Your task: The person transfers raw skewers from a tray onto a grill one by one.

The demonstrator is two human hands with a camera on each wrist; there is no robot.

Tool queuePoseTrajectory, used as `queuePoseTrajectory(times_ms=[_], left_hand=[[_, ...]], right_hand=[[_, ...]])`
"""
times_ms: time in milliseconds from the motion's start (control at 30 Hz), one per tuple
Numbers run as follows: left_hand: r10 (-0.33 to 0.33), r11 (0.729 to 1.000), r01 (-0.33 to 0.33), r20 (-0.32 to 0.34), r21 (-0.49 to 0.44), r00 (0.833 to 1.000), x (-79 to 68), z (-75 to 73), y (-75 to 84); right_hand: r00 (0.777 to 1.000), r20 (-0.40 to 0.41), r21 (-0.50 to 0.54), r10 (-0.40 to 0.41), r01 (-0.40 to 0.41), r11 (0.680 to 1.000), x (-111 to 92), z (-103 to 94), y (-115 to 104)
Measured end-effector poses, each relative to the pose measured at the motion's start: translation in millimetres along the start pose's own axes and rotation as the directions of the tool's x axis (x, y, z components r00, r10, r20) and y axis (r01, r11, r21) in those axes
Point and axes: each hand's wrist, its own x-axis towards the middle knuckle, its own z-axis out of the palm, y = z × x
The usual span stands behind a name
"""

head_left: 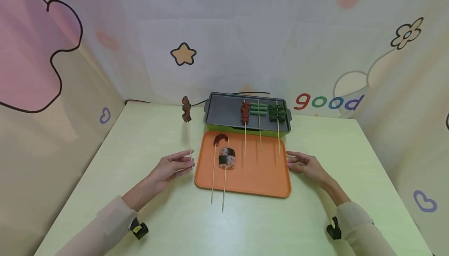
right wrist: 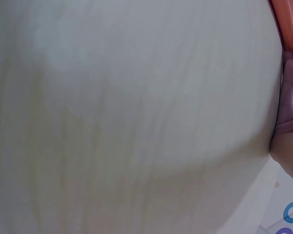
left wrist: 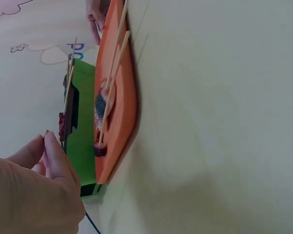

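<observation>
My left hand [head_left: 175, 166] pinches the thin stick of a brown meat skewer [head_left: 186, 110] between thumb and fingers, left of the orange tray [head_left: 259, 180]. The skewer stands nearly upright, meat at the top. My right hand [head_left: 310, 166] is at the tray's right edge, its thumb and fingers at the rim; the right wrist view shows orange between the fingers [right wrist: 288, 92]. On the tray lie a skewer with a curved dark-red piece [head_left: 220, 138] and a skewer with a seaweed-banded roll [head_left: 227, 158], sticks pointing toward me past the front rim.
Behind the tray stands a green grill with a dark flat top [head_left: 224, 110]. On its right half rest a red meat skewer [head_left: 245, 112], a green-stick skewer [head_left: 258, 109] and a leafy green skewer [head_left: 277, 113], sticks over the tray. A black cord [head_left: 200, 103] runs behind.
</observation>
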Motion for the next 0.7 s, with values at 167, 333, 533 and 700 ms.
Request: queuePoseTrajectory(times_ms=[167,333,533,700], left_hand=[[-0.007,1.0,0.006,0.039,0.025,0.999,17.8,7.9,14.6],[-0.024,0.998,0.018,0.093,0.063,0.995,32.7,14.0,25.4],[-0.065,0.995,0.055,0.118,0.086,0.991,50.9,21.8,35.0],[-0.084,0.993,0.072,0.137,0.097,0.987,64.4,23.6,39.1]], right_hand=[[1.0,-0.004,0.016,-0.002,0.002,1.0,0.6,-0.2,-0.8],[1.0,0.0,0.022,0.0,0.0,1.0,-0.2,0.3,-2.2],[1.0,0.001,0.021,-0.004,0.004,1.0,-0.3,0.7,-2.7],[1.0,-0.002,0.015,-0.009,0.009,1.0,-1.0,0.4,-2.4]])
